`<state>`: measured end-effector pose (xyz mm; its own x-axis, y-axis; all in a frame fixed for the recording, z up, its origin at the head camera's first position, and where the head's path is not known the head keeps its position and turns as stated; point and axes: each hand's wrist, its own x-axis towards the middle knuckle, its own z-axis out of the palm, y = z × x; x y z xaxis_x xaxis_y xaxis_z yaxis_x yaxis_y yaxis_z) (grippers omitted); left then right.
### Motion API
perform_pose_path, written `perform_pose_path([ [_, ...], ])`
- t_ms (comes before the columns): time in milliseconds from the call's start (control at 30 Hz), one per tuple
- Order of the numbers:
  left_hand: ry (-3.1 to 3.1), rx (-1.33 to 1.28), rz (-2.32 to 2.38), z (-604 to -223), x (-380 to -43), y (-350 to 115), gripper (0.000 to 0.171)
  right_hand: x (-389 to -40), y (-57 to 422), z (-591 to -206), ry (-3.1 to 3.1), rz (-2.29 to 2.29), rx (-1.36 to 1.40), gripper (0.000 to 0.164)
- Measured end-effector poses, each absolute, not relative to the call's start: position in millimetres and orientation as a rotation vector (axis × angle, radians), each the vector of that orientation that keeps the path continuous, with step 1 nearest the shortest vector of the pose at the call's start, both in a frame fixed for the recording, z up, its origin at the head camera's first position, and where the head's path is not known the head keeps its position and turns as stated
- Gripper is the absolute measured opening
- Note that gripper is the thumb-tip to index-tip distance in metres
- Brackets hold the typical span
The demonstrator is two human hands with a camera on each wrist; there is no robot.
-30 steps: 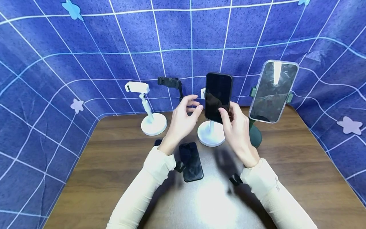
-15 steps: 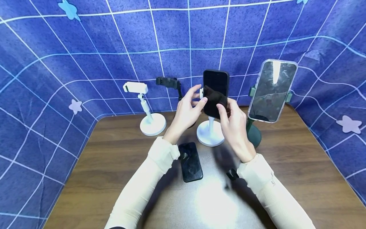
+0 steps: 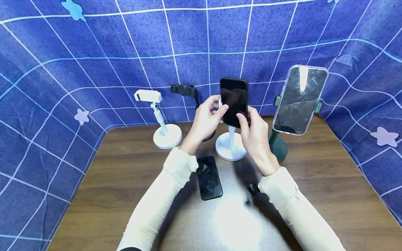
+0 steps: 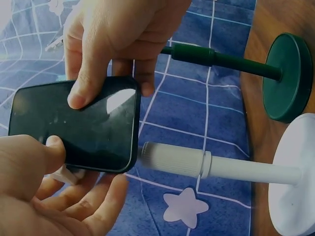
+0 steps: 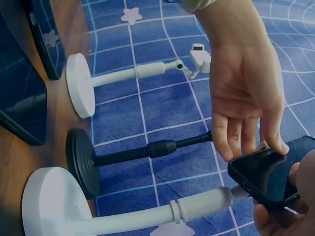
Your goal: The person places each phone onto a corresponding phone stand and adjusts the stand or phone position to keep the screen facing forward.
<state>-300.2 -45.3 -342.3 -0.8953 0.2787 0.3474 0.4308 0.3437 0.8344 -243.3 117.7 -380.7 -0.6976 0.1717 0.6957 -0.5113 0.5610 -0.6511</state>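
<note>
A black smartphone [image 3: 233, 97] stands upright and slightly tilted at the top of a white phone stand [image 3: 230, 148]. My left hand [image 3: 207, 118] holds its left edge, thumb on the screen; the other fingers reach behind, beside a white clamp end [image 3: 220, 102]. Lower on the opposite edge, my right hand [image 3: 255, 134] pinches the phone, its thumb pressing the glass. From the left wrist view, both thumbs lie on the phone's screen [image 4: 93, 130], with the stand's ribbed white pole [image 4: 172, 158] just below it. The phone hides most of the clamp.
To the right, a green stand [image 3: 278, 148] carries a phone in a clear case [image 3: 299, 101]. Left of my hands are a white stand [image 3: 167, 136] and a black stand [image 3: 184, 90]. Another black phone [image 3: 210, 183] lies on the wooden table [image 3: 125, 195] beneath my left wrist.
My left hand has come right and up onto the phone's left edge, from apart to holding it. The phone and right hand have shifted slightly left.
</note>
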Motion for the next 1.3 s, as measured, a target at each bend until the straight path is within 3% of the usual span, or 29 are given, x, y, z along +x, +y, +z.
perform_pose_path([
  [733,-2.576,-0.563,-1.392,-333.0,-299.3,-44.2,0.04,-243.3,121.6,-373.8,-2.08,1.023,0.219,0.026],
  [967,-2.55,-0.491,-1.44,-329.1,-300.2,-42.6,0.026,-244.7,122.0,-378.9,-2.114,1.135,0.172,0.033],
  [1200,-2.554,-0.519,-1.429,-327.8,-305.3,-48.6,0.019,-248.8,127.8,-385.2,-2.04,1.353,0.207,0.025],
  [1300,-2.554,-0.542,-1.454,-328.1,-306.4,-50.7,0.022,-251.9,127.5,-385.4,-1.984,1.379,0.32,0.039],
])
